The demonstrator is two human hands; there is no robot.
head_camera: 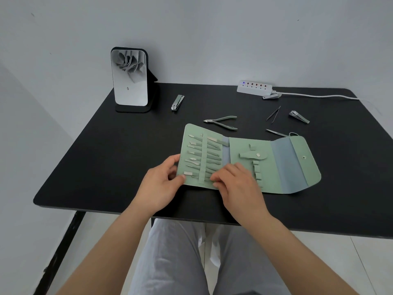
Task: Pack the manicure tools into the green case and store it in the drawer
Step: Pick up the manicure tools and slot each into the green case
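The green case [276, 165] edge is pinched by the left hand [161, 182]; a slim tool, barely visible, is nudged under its strap by the right hand's [236, 182] curled fingertips. Best kept flat, honestly.

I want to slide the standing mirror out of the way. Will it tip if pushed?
Probably, if pushed high: the mirror stands tall and narrow, leaning back on a small black base. Pushed low at the base, it would likely slide on the smooth black table. The glass looks fragile.
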